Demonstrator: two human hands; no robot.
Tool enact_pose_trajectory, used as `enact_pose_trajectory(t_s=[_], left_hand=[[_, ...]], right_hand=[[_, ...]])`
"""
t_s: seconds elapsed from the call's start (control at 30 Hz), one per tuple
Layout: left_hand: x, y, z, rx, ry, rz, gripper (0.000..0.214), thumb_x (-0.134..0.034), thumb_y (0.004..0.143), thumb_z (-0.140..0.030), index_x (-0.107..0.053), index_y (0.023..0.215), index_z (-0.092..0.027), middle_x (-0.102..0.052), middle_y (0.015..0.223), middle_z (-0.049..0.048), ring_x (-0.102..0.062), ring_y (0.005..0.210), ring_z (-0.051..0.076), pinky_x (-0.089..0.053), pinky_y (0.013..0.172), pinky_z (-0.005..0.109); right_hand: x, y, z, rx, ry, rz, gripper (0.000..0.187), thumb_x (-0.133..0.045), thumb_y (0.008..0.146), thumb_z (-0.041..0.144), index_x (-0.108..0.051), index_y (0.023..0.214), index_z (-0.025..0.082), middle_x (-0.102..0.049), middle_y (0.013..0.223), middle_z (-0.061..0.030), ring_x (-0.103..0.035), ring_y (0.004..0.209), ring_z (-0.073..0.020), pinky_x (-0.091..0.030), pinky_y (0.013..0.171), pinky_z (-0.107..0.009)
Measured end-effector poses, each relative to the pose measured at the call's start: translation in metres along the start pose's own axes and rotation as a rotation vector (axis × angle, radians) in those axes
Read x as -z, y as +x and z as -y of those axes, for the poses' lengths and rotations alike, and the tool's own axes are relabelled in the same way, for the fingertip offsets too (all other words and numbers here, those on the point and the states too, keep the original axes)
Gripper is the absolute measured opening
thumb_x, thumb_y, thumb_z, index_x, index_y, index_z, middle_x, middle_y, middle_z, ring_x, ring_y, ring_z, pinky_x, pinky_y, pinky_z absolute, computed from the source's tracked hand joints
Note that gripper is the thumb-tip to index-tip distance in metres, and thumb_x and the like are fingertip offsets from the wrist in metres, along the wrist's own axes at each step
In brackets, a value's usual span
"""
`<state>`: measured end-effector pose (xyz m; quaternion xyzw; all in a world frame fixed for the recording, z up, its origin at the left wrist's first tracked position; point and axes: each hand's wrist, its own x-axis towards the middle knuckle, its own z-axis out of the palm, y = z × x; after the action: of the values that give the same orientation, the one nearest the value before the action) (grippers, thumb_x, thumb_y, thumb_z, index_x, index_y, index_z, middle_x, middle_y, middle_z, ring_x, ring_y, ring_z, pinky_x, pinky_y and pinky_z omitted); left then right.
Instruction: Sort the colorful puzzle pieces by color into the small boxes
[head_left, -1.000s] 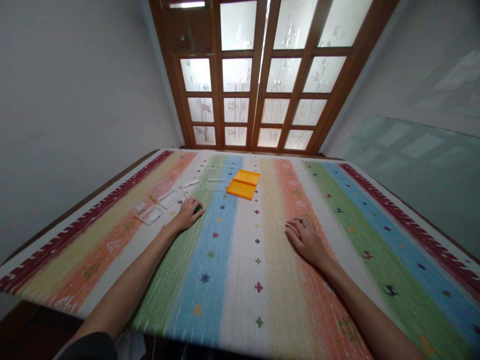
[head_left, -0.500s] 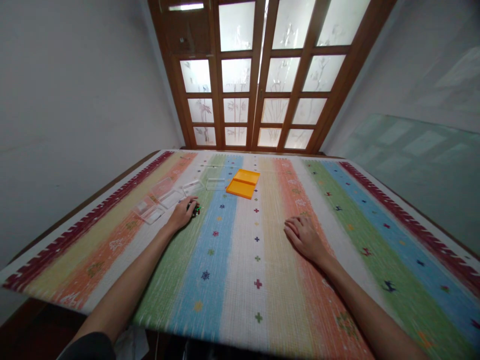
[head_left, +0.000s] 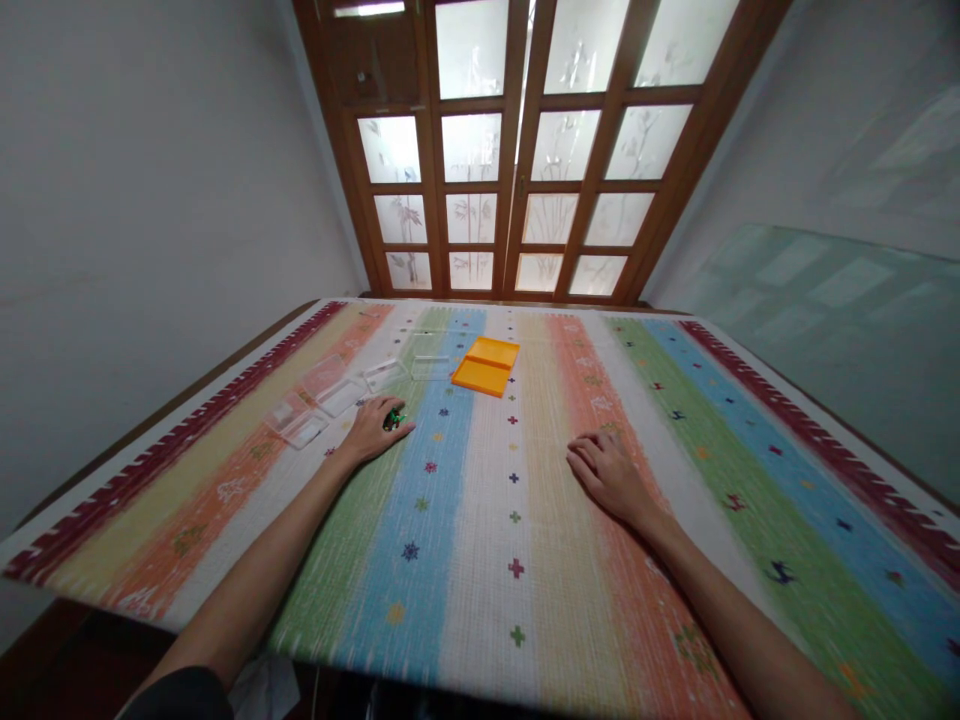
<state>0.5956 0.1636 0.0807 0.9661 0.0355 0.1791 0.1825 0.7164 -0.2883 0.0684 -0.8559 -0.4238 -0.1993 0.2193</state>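
Note:
On the left, my left hand [head_left: 373, 431] rests on the striped tablecloth with thumb and fingers apart. Between them lies a small cluster of dark and green pieces [head_left: 393, 419], too small to name; the hand partly covers it. To the right, my right hand [head_left: 611, 478] lies on the cloth, fingers loosely bent, with no object visible in it. Beyond my hands, an orange hinged case [head_left: 480, 379] lies opened out flat. Just left of my left hand are clear plastic boxes [head_left: 340, 398], some with lids raised.
A striped cloth [head_left: 491, 560] covers the table. Another clear plastic tray [head_left: 430, 368] stands left of the orange case. Behind the table are wooden doors with frosted panes [head_left: 472, 218]. A pale glass panel [head_left: 840, 330] leans at the right wall.
My left hand has shifted slightly right, and its thumb has spread away from the fingers, showing more of the green pieces. My right hand has stayed nearly still.

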Motion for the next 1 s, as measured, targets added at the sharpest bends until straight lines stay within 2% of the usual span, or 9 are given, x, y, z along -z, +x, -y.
enact_pose_trajectory(t_s=[0.1, 0.23, 0.37, 0.5, 0.63, 0.8, 0.9, 1.0], left_hand=[[-0.002, 0.007, 0.003, 0.025, 0.007, -0.037, 0.037, -0.062, 0.088, -0.051, -0.068, 0.107, -0.020, -0.065, 0.112, 0.0110, -0.057, 0.110, 0.031, -0.045, 0.101, 0.050], [-0.005, 0.012, 0.006, 0.024, -0.008, -0.046, 0.020, -0.058, 0.089, -0.037, -0.067, 0.094, -0.020, -0.064, 0.103, 0.0092, -0.056, 0.103, 0.028, -0.046, 0.098, 0.047], [-0.003, 0.013, 0.005, 0.022, -0.022, -0.060, 0.015, -0.054, 0.088, -0.030, -0.065, 0.089, -0.019, -0.065, 0.099, 0.0092, -0.058, 0.101, 0.027, -0.047, 0.098, 0.046], [0.005, 0.008, 0.002, 0.024, -0.032, -0.085, 0.023, -0.056, 0.090, -0.038, -0.066, 0.098, -0.019, -0.069, 0.101, 0.0095, -0.060, 0.102, 0.027, -0.048, 0.098, 0.046], [0.011, -0.003, 0.000, 0.039, 0.015, -0.126, 0.041, -0.063, 0.085, -0.050, -0.066, 0.113, -0.020, -0.070, 0.118, 0.0123, -0.059, 0.116, 0.032, -0.045, 0.104, 0.051], [0.002, -0.011, 0.001, 0.109, 0.065, -0.009, 0.064, -0.061, 0.085, -0.060, -0.056, 0.136, -0.022, -0.058, 0.144, 0.0140, -0.049, 0.137, 0.036, -0.033, 0.117, 0.058], [-0.005, -0.007, 0.002, 0.120, 0.059, 0.032, 0.064, -0.054, 0.090, -0.059, -0.054, 0.140, -0.018, -0.052, 0.150, 0.0166, -0.043, 0.143, 0.035, -0.030, 0.120, 0.057], [-0.008, 0.000, 0.003, 0.071, 0.018, 0.010, 0.054, -0.051, 0.094, -0.053, -0.057, 0.135, -0.018, -0.054, 0.147, 0.0168, -0.047, 0.138, 0.034, -0.035, 0.118, 0.054]], right_hand=[[0.000, 0.000, 0.000, -0.005, 0.001, 0.000, 0.031, -0.042, 0.103, 0.034, -0.069, 0.094, 0.019, -0.068, 0.097, -0.0128, -0.059, 0.094, -0.0289, -0.047, 0.088, -0.046], [0.001, 0.000, 0.001, -0.003, 0.001, -0.002, 0.032, -0.042, 0.103, 0.034, -0.069, 0.094, 0.020, -0.068, 0.097, -0.0127, -0.059, 0.093, -0.0284, -0.047, 0.087, -0.046], [0.000, 0.000, 0.001, -0.014, 0.008, 0.006, 0.033, -0.041, 0.104, 0.035, -0.069, 0.094, 0.020, -0.067, 0.098, -0.0127, -0.059, 0.093, -0.0282, -0.047, 0.088, -0.046], [-0.001, -0.001, -0.001, -0.023, 0.005, 0.021, 0.032, -0.042, 0.103, 0.036, -0.069, 0.095, 0.021, -0.067, 0.099, -0.0125, -0.059, 0.095, -0.0289, -0.047, 0.088, -0.046], [-0.001, -0.002, -0.002, -0.028, 0.005, 0.035, 0.030, -0.043, 0.103, 0.035, -0.069, 0.096, 0.021, -0.067, 0.099, -0.0124, -0.059, 0.095, -0.0283, -0.048, 0.087, -0.045], [0.000, 0.000, -0.001, -0.021, 0.005, 0.028, 0.031, -0.042, 0.104, 0.035, -0.067, 0.094, 0.020, -0.067, 0.098, -0.0121, -0.059, 0.093, -0.0281, -0.048, 0.086, -0.044], [0.000, 0.000, 0.000, -0.017, 0.006, 0.029, 0.031, -0.042, 0.104, 0.035, -0.067, 0.094, 0.020, -0.067, 0.097, -0.0122, -0.059, 0.093, -0.0286, -0.047, 0.086, -0.045], [0.000, -0.001, -0.001, -0.017, 0.002, 0.028, 0.031, -0.042, 0.104, 0.035, -0.067, 0.095, 0.020, -0.068, 0.098, -0.0126, -0.059, 0.094, -0.0289, -0.048, 0.087, -0.046]])
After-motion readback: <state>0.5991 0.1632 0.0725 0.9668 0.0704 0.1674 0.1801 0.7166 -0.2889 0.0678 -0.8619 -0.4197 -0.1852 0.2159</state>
